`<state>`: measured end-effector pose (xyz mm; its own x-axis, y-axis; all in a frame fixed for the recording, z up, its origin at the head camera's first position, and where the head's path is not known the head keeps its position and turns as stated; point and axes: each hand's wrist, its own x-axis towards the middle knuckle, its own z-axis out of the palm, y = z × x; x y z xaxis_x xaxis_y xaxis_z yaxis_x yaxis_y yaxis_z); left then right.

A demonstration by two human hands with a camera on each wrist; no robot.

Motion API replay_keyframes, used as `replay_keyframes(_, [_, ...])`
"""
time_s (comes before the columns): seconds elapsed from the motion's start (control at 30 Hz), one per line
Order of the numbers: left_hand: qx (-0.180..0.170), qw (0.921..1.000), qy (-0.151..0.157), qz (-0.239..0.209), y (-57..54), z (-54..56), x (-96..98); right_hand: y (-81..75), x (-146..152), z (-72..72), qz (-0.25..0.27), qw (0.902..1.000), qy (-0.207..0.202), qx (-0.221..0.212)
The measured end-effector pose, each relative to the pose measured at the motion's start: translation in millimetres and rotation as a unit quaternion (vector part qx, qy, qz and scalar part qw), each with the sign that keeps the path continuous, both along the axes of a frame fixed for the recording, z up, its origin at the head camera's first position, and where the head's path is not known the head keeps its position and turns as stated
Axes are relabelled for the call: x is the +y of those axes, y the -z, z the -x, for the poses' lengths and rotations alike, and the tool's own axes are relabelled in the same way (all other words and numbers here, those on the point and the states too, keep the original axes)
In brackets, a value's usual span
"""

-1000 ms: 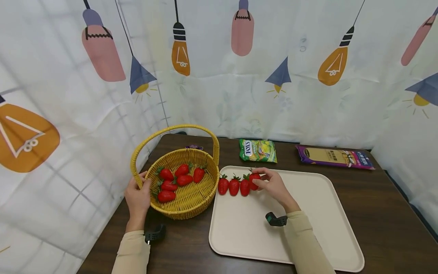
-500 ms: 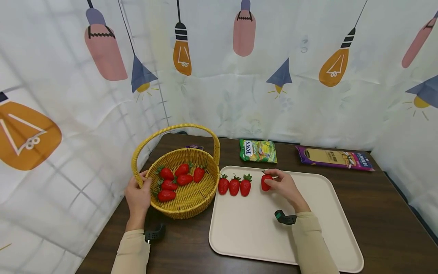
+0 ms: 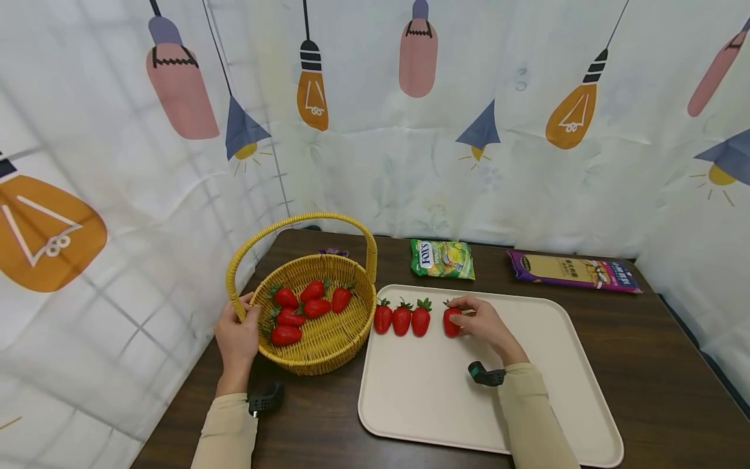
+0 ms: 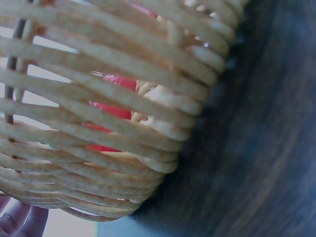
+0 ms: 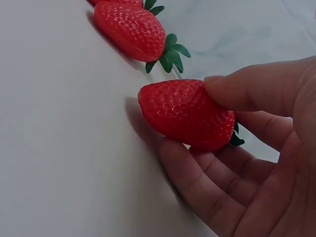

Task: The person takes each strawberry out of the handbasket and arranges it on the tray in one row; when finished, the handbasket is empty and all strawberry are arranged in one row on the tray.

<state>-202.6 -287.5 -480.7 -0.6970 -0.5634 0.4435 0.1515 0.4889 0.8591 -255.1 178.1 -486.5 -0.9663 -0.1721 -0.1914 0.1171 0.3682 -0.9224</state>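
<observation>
My right hand (image 3: 485, 324) pinches a red strawberry (image 3: 452, 322) between thumb and fingers over the cream tray's upper middle. In the right wrist view the same strawberry (image 5: 185, 113) lies close above the tray surface; whether it touches is unclear. Three strawberries (image 3: 401, 320) stand in a row to its left, leaves toward the back, with a gap between. My left hand (image 3: 237, 329) grips the left rim of a yellow wicker basket (image 3: 328, 365) near the handle's foot. Several strawberries (image 3: 286, 335) lie inside. Weave (image 4: 98, 123) fills most of the left wrist view, with fingertips (image 4: 32, 222) at its lower left.
The tray (image 3: 433, 404) lies on a dark wooden table (image 3: 316, 423), right beside the basket. Behind it are a green candy bag (image 3: 442, 258) and a long purple packet (image 3: 574, 270). A small purple wrapper (image 3: 334, 252) sits behind the basket. Printed curtains (image 3: 375, 163) enclose the back and sides.
My right hand has carried the strawberry rightward, away from the row of three, then slightly left and down toward the tray. The left hand and basket stay in place.
</observation>
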Motion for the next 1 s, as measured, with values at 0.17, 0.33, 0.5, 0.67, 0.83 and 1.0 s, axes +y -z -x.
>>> replay_keyframes(0.17, [0.0,1.0,0.0,-0.004,0.6,-0.7,0.0,1.4,-7,-1.2,-0.005,0.9999,-0.008,0.004])
replay_keyframes(0.33, [-0.002,1.0,-0.003,-0.006,0.6,-0.3,0.3,-0.2,-12,-3.0,-0.02,0.9996,-0.015,0.009])
replay_keyframes(0.5, [0.003,1.0,0.0,0.0,0.3,0.6,-0.3,0.3,-14,-2.7,-0.026,0.9995,-0.012,0.011])
replay_keyframes(0.67, [0.003,1.0,0.001,-0.002,0.2,0.8,-0.3,4.3,-15,-1.0,-0.03,0.9992,-0.018,0.019])
replay_keyframes(0.83, [-0.002,0.9999,0.004,-0.013,0.5,0.8,0.4,6.7,-17,-0.5,-0.03,0.9993,-0.011,0.022])
replay_keyframes(1.0, [-0.001,0.9998,0.009,-0.018,0.3,0.8,0.0,7.7,-18,-0.6,-0.024,0.9994,-0.011,0.024])
